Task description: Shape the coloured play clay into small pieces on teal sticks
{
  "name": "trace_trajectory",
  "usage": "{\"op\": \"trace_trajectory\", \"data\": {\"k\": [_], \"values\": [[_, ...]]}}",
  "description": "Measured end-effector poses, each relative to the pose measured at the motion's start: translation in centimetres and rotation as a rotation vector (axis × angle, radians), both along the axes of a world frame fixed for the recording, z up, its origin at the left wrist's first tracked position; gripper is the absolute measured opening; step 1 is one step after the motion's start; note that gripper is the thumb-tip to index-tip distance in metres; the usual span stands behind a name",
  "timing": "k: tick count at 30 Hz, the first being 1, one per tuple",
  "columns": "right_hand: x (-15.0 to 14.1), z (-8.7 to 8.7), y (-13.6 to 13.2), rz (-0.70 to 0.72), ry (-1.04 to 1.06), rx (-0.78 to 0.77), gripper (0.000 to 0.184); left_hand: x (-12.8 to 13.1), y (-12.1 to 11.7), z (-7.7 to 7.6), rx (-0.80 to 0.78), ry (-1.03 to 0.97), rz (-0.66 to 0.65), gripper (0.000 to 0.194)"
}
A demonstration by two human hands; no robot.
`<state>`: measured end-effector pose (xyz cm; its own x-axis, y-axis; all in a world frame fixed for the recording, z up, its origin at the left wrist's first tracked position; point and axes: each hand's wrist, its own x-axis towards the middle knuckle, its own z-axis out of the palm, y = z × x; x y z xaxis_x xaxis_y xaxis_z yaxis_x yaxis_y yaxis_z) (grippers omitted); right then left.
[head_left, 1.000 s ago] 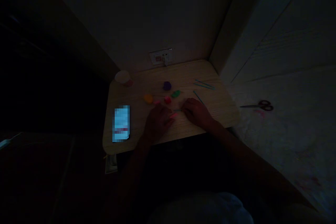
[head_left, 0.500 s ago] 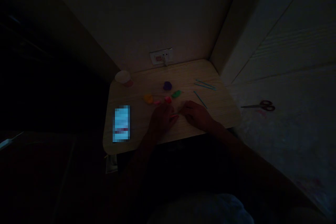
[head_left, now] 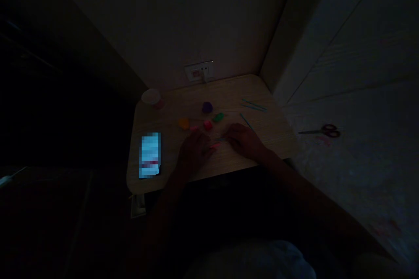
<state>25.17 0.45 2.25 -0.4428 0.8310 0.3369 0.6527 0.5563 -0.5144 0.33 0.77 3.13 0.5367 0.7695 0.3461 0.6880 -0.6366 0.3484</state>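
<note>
The room is very dark, so fine detail is lost. My left hand [head_left: 194,150] rests low over the table, its thumb and fingers a little apart beside a small bright pink clay piece [head_left: 215,145]. Whether the thumb touches that piece is unclear. Just right of it, my right hand [head_left: 245,140] pinches a thin bluish stick [head_left: 221,139] that points left toward the pink piece. Beyond the hands lie lumps of modelling clay: red [head_left: 208,125], green [head_left: 218,117], purple [head_left: 207,107] and orange [head_left: 183,123]. A paler pink bit [head_left: 194,128] lies by my left fingers.
A lit phone [head_left: 149,155] lies at the table's left, with a tub [head_left: 151,96] behind it. Thin blue-green sticks [head_left: 254,104] and another stick [head_left: 247,121] lie at right. Scissors [head_left: 322,131] are off the table's right side. A wall socket [head_left: 199,71] is behind.
My left hand has drawn back to the left, its fingers loosening from around the pink piece. The right hand stays nearly in place with the stick. The view has shifted slightly.
</note>
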Motion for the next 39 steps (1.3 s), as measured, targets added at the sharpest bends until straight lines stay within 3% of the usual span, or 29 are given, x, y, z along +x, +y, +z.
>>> {"op": "trace_trajectory", "data": {"k": [8, 18, 23, 29, 35, 39], "values": [[-1.4, 0.4, 0.2, 0.091, -0.023, -0.004, 0.042, 0.1, 0.0, -0.3, 0.017, -0.001, 0.015, 0.022], [-2.4, 0.6, -2.7, -0.061, -0.142, 0.01, 0.035, 0.4, -0.1, 0.4, 0.026, 0.063, -0.033, 0.023], [-2.8, 1.1, -3.6, -0.055, -0.157, -0.007, 0.034, 0.4, 0.2, 0.0, 0.007, 0.068, -0.04, 0.024], [-2.6, 0.8, -3.3, -0.012, -0.086, -0.051, 0.045, 0.3, 0.6, -0.2, -0.005, 0.069, -0.056, 0.024], [-1.0, 0.6, -2.6, -0.162, 0.033, 0.001, 0.038, 0.0, 0.3, 0.5, -0.052, 0.011, -0.098, 0.016], [-0.5, 1.1, -3.4, -0.176, 0.039, 0.121, 0.024, -0.5, 0.2, 1.0, -0.122, -0.045, -0.152, 0.027]]}}
